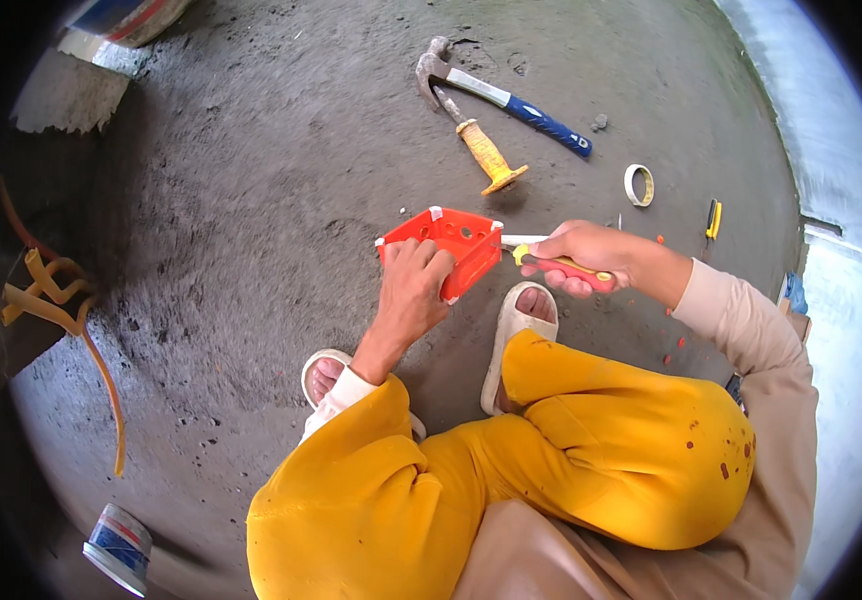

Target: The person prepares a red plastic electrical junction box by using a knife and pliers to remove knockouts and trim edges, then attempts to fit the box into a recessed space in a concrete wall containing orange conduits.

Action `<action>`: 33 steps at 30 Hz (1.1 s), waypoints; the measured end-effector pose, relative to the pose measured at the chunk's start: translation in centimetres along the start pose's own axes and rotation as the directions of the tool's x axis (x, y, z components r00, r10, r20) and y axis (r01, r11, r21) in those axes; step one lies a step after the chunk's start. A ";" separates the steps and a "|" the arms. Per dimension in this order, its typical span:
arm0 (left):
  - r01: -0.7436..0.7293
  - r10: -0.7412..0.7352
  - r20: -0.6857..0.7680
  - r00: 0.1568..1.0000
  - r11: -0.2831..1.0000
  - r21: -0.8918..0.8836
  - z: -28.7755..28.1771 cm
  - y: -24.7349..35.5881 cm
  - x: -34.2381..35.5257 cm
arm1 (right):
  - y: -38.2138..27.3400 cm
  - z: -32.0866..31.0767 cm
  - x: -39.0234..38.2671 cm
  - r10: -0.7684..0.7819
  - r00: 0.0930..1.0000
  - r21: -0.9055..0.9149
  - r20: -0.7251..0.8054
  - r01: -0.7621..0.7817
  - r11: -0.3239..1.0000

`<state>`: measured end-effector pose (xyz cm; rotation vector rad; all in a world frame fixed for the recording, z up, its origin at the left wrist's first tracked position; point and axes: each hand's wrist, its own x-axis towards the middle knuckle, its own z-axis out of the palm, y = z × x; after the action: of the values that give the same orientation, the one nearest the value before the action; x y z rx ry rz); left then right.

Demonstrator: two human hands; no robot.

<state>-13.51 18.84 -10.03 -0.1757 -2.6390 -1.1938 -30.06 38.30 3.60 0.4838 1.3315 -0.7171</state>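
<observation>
An open red plastic electrical box (473, 262) with round holes in its walls and white patches at its corners is held low over the floor. My left hand (416, 285) grips its near left side, fingers curled over the rim. At the box's right side, my right hand (581, 258) is closed round a hand tool (576, 270) with a red and yellow handle; its exact kind is unclear. A pale, narrow piece (523, 240) reaches from the right fingers to the box wall. Whether it belongs to the tool, I cannot tell.
Beyond the box lie a blue-handled claw hammer (526, 112), a chisel with a yellow grip (488, 155) and a tape roll (639, 185). A yellow cutter (714, 219) is farther right. Orange conduit (101, 385) rises at left; a bucket (121, 548) sits lower left.
</observation>
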 end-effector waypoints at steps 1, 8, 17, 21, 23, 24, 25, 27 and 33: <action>0.015 -0.015 -0.007 1.000 1.000 -0.008 0.2 0.0 0.0 | 0.0 0.2 -0.1 -0.011 1.000 0.002 -0.023 0.011 1.000; 0.045 -0.046 -0.035 0.998 0.999 -0.030 0.7 0.5 0.0 | 2.6 4.1 3.1 -0.689 0.715 -0.993 0.116 0.064 -0.100; 0.222 -0.239 -0.131 0.962 0.966 -0.132 -1.1 -1.2 -0.9 | 1.2 4.1 -3.2 -0.234 0.972 -0.508 -0.035 0.185 0.841; 0.246 -0.261 -0.101 0.960 0.959 -0.143 -2.8 -1.4 0.2 | 2.5 4.3 -1.7 -0.515 0.857 -0.610 0.017 0.418 0.674; 0.177 -0.178 0.003 0.984 0.978 -0.108 -3.3 -1.9 0.8 | 3.0 3.2 0.5 -0.887 0.411 -0.933 0.213 0.355 -0.059; 0.181 -0.182 0.000 0.983 0.978 -0.106 -3.5 -1.9 1.1 | 2.8 2.8 0.7 -0.885 0.411 -0.932 0.218 0.357 -0.063; 0.170 -0.167 0.031 0.985 0.980 -0.108 -3.7 -2.0 1.3 | 2.4 2.6 0.8 -0.885 0.416 -0.953 0.210 0.288 -0.091; 0.163 -0.157 0.059 0.986 0.981 -0.106 -4.0 -2.1 1.6 | 1.2 2.5 0.7 -0.884 0.419 -0.967 0.209 0.221 -0.124; 0.118 -0.109 0.074 0.991 0.986 -0.117 -4.5 -2.2 2.2 | -1.0 2.6 0.7 -0.846 0.466 -0.966 0.259 0.143 -0.216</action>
<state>-15.35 14.06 -8.20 -0.0891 -2.6669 -1.4103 -28.90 35.68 3.48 -1.3867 2.2860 -0.1226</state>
